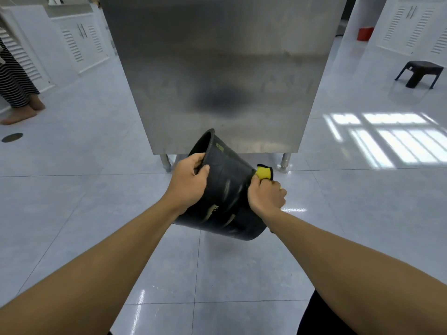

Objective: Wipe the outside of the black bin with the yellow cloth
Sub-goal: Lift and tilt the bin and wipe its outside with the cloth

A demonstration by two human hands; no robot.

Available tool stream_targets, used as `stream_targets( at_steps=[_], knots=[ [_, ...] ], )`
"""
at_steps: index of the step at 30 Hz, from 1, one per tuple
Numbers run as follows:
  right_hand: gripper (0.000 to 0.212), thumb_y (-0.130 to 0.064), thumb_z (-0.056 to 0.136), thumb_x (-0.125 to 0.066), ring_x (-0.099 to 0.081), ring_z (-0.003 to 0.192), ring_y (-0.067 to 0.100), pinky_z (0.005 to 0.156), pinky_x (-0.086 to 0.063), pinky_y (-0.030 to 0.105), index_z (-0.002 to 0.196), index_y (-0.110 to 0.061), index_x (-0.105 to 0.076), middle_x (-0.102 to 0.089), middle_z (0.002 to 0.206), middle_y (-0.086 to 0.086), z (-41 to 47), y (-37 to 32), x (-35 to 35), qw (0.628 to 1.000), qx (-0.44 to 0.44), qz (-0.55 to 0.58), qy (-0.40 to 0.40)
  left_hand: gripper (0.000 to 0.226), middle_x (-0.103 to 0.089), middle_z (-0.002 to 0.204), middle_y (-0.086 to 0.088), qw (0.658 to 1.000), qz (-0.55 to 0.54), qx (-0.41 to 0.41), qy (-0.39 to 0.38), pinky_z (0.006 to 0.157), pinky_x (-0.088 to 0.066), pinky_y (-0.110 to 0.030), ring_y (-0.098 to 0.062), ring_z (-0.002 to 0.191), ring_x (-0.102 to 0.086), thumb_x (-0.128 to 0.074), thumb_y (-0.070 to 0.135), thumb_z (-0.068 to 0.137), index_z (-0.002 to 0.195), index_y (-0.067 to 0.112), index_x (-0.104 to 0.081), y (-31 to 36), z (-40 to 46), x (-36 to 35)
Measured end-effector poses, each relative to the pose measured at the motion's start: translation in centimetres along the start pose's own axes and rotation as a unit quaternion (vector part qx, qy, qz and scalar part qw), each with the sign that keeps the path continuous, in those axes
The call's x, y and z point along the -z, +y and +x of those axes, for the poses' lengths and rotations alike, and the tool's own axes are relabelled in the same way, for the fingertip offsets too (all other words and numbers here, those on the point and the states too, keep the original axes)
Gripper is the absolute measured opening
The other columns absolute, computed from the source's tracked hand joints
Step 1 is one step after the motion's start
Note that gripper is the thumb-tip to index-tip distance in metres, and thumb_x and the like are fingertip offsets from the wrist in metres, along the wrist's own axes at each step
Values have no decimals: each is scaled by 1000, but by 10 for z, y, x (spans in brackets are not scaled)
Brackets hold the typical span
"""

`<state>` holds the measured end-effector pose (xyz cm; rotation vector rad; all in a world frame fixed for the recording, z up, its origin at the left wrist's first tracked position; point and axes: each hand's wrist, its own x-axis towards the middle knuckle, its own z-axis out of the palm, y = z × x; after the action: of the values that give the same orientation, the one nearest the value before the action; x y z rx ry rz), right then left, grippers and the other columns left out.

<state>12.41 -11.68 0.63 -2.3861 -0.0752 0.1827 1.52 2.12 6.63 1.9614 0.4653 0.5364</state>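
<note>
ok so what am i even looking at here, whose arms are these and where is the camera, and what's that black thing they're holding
There is no machine here. The one picture comes from a wide-angle camera worn on a person's head, looking forward and down, so the two bare arms are the wearer's own.

The left hand grips the rim of a black bin, tipped on its side with its opening facing away to the left. The right hand holds a yellow cloth bunched against the bin's outer wall, to wipe it.

Below is a glossy tiled floor. Behind the bin stands a steel cabinet on short legs. A dark stool sits far right, and another person's bare feet show far left.
</note>
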Motion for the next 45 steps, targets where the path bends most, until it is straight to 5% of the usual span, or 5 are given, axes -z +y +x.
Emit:
stream_targets(
  at_steps=[7, 15, 19, 35, 45],
  knots=[
    [52, -23, 103, -34, -26, 144, 35, 123, -15, 50, 155, -20, -37, -30, 163, 8, -58, -30, -26, 970, 206, 126, -41, 25, -75, 107, 3, 999, 5, -21, 24, 95, -57, -41, -13, 102, -70, -56, 8, 98, 116, 17, -70, -8, -2, -18],
    [41, -38, 106, -34, -40, 136, 29, 111, -37, 51, 137, -25, -56, -50, 149, 0, -55, -22, -29, 947, 318, 14, 30, 28, -77, 96, 8, 996, -83, 8, 36, 83, -57, -23, -10, 96, -72, -59, 8, 99, 95, 33, -70, 4, -1, -16],
    [46, -51, 106, -28, -19, 152, 28, 110, -27, 62, 146, -35, -45, -28, 164, -5, -50, -14, -25, 967, 254, -19, 6, 35, -76, 92, 12, 995, -78, 25, 48, 84, -60, -28, -11, 93, -73, -53, 6, 101, 92, 35, -69, 8, -3, -18],
    [55, -41, 108, -20, -45, 135, 41, 112, -34, 55, 157, -19, -31, -42, 153, 17, 32, 33, -5, 974, -138, 152, -91, 29, -70, 105, 11, 992, -81, 67, 65, 72, -57, -19, -3, 90, -66, -59, 18, 101, 129, 20, -52, 12, -5, -17],
    [62, -54, 91, -21, -67, 101, 48, 83, -58, 61, 144, -34, -45, -50, 129, 12, 50, 43, -12, 954, -218, 201, -52, 84, -33, 162, 8, 991, 43, 43, -123, 113, -42, -51, -25, 141, -43, -54, 11, 93, 157, 47, -13, 15, -6, -5]
  ],
)
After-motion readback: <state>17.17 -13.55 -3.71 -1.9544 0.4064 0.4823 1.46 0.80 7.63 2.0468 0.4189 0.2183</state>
